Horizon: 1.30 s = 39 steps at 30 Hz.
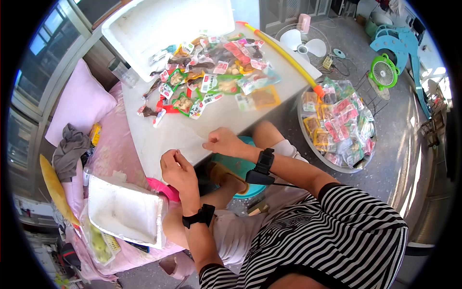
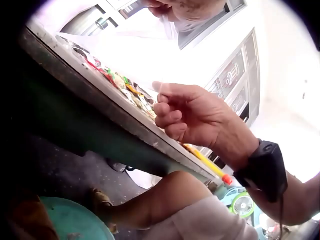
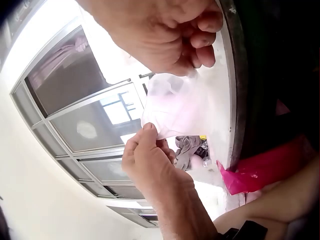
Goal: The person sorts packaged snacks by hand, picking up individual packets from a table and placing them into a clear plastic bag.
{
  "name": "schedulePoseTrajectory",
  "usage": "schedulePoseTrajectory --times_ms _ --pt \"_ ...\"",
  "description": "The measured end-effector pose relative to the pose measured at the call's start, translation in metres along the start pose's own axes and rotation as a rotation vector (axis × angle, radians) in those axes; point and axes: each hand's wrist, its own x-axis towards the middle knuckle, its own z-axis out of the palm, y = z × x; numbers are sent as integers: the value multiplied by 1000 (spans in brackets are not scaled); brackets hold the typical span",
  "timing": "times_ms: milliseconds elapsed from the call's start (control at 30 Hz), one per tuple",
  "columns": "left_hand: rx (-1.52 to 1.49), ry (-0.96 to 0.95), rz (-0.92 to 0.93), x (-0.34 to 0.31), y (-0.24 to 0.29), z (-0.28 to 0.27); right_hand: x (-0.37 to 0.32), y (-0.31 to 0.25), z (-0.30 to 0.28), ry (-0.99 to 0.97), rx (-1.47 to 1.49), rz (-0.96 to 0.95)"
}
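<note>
Between my two hands a thin clear plastic bag (image 3: 172, 107) is stretched above the near edge of the table. My left hand (image 1: 179, 169) pinches one side of it between thumb and fingers. At the other side my right hand (image 1: 225, 143) pinches it with the fingers curled in. The bag barely shows in the head view. Beyond the hands, several small packaged snack packets (image 1: 221, 83) lie heaped on the white table (image 1: 161, 137), in red, green and yellow wrappers.
A white foam box (image 1: 168, 19) lies tipped behind the packets, and another foam box (image 1: 122, 209) sits at left on the bed (image 1: 118, 154). Right of the table stands a round tub (image 1: 304, 132) full of packets. A yellow tube (image 1: 288, 57) lies along the table's right edge.
</note>
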Motion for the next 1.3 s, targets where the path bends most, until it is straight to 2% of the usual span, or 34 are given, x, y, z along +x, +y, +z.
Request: schedulePoseTrajectory --times_ms 33,167,267,333,400,467,500,533,633,667,767,867,967,1067,1167,1200,1300 --pt "87 -7 109 -3 3 4 0 0 0 -10 -39 -1" --pt "178 -193 134 -10 4 11 -7 -8 -15 -24 -163 -42" --pt "201 -260 108 -12 1 14 -16 -11 -39 150 -167 -82" --pt "200 -293 101 -13 2 15 -14 -5 -66 263 -294 -89" --pt "187 -317 101 -14 1 18 -6 10 -103 390 -405 -165" --pt "172 -315 94 -15 -2 21 6 47 -150 525 -654 -306" --pt "164 -312 91 -15 -3 22 4 46 -171 590 -423 -204" --pt "169 -313 83 -14 -2 23 6 44 -191 661 -681 -37" --pt "172 -314 63 -12 0 23 14 52 -225 759 -914 12" --pt "167 -317 59 -12 -1 25 17 51 -233 649 -938 213" --pt "156 -318 41 -14 -2 27 30 42 -232 539 -923 388" --pt "158 -281 30 -12 -5 26 38 41 -222 566 -881 352" --pt "170 -267 19 -10 -7 24 33 29 -201 575 -797 223" --pt "173 -275 10 -9 -6 24 16 32 -166 565 -847 -191" --pt "169 -295 2 -9 -5 26 7 32 -139 306 -1045 -119" --pt "170 -302 1 -9 -5 26 5 28 -132 380 -1007 -209" --pt "166 -294 5 -10 -5 25 13 40 -129 353 -1080 -269"
